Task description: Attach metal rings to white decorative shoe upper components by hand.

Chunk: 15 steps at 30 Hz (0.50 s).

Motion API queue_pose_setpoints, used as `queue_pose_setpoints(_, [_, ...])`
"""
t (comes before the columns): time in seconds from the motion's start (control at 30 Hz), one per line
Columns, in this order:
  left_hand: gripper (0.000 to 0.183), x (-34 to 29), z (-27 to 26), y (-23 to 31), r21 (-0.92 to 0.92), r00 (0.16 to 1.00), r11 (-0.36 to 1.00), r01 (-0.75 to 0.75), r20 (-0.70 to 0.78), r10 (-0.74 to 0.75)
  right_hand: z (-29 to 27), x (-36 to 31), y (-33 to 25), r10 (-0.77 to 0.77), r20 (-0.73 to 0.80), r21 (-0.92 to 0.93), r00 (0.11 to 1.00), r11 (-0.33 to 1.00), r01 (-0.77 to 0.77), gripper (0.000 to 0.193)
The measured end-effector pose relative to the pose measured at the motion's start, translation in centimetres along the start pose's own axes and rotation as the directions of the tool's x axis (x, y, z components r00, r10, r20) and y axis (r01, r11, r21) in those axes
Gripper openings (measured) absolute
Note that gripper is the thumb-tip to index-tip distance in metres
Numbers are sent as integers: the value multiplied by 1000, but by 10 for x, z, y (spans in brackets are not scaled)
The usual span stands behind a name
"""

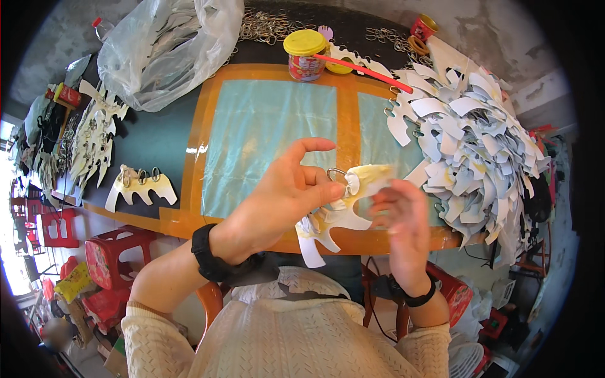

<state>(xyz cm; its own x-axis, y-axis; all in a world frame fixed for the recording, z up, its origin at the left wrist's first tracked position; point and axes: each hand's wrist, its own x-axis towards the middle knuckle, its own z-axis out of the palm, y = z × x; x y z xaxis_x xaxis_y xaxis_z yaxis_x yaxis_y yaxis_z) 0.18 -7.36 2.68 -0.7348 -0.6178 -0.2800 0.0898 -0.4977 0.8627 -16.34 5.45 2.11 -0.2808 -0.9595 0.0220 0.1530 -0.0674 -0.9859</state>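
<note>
My left hand [277, 192] pinches a white, scalloped cut-out piece [345, 218] between thumb and fingers, its index finger raised free. Yellowish glue-like stains mark the piece, and a metal ring [336, 172] stands at its upper edge by my thumb. My right hand [407, 222] is at the right end of the same piece, fingers bent and smeared by motion. Whether they grip it or only brush it is unclear. A similar piece with several rings [142, 188] lies on the dark tabletop to the left.
Loose white pieces form a large heap [479, 138] at right. A yellow-lidded tub [305, 55] and a red stick [362, 70] are at the back. Metal rings [268, 26] lie behind, beside a clear plastic bag [167, 57]. Pieces with rings [94, 142] pile up at far left, above red stools [116, 258].
</note>
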Motion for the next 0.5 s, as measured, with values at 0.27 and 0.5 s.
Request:
queue_pose_setpoints(0.27, [64,-2,-1,-2,126,995,987,-98,-9,100,4,18,-4,117,-51,110,992,988,-111,52])
queue_pose_setpoints(0.5, [65,-4,6,-8,208,981,962,-178,-37,189,7,31,-6,11,-18,-33,1000,999,-12,40])
